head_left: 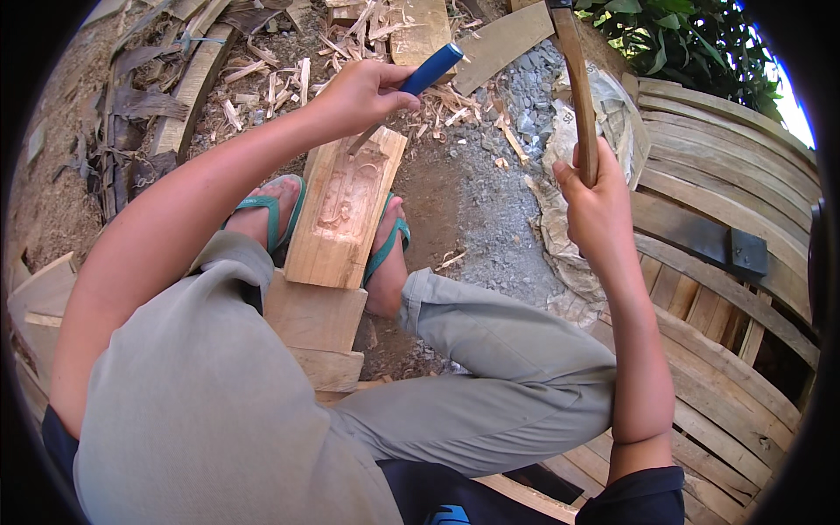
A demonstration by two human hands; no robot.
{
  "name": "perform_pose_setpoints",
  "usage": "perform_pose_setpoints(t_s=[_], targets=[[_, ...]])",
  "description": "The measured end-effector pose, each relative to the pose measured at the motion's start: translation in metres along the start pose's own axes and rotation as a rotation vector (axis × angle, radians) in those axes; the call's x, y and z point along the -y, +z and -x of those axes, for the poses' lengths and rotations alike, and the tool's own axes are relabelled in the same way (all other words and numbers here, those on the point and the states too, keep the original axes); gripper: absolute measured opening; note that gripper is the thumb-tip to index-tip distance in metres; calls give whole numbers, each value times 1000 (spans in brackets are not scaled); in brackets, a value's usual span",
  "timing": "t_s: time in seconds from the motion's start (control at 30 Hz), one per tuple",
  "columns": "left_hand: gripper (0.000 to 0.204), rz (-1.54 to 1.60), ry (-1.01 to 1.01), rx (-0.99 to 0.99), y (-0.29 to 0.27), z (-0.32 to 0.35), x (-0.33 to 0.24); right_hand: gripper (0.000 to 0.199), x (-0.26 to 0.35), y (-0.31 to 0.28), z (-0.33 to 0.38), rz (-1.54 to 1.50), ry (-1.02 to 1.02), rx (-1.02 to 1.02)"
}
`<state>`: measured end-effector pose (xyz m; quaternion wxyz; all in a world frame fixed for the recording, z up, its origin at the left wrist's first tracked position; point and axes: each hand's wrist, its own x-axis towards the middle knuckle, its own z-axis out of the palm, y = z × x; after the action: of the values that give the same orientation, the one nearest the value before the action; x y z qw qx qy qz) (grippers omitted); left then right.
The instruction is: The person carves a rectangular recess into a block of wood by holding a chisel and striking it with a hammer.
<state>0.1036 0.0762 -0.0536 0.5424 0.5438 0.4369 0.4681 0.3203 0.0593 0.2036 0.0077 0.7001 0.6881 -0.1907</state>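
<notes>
My left hand (360, 94) is closed around a chisel with a blue handle (435, 68). The chisel's metal blade slants down to the far end of a recess cut in a wooden block (329, 249). Thin curled shavings lie inside that recess. Raised on the right, my right hand (597, 197) grips the wooden handle of a hammer (575, 79). Only a small dark part of the hammer's head shows at the top rim. The block rests between my feet, its near end over another piece of wood (315, 317).
Wood chips (302, 79) lie scattered beyond the block, near a flat board (503, 48). Grey gravel (503, 219) and a crumpled pale sack (569, 254) are to the right. Stacked planks (717, 166) line the right side, with a black block (748, 252) by them.
</notes>
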Motion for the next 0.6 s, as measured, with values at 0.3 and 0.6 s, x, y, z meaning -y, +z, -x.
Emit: perform_pose_setpoints(t_s=[0.3,0.6], targets=[[43,-14,-12,12,-1,0,-3,22,9,1,5,44,22,85],[45,4,-27,19,0,1,-5,24,1,8,8,174,-11,208]])
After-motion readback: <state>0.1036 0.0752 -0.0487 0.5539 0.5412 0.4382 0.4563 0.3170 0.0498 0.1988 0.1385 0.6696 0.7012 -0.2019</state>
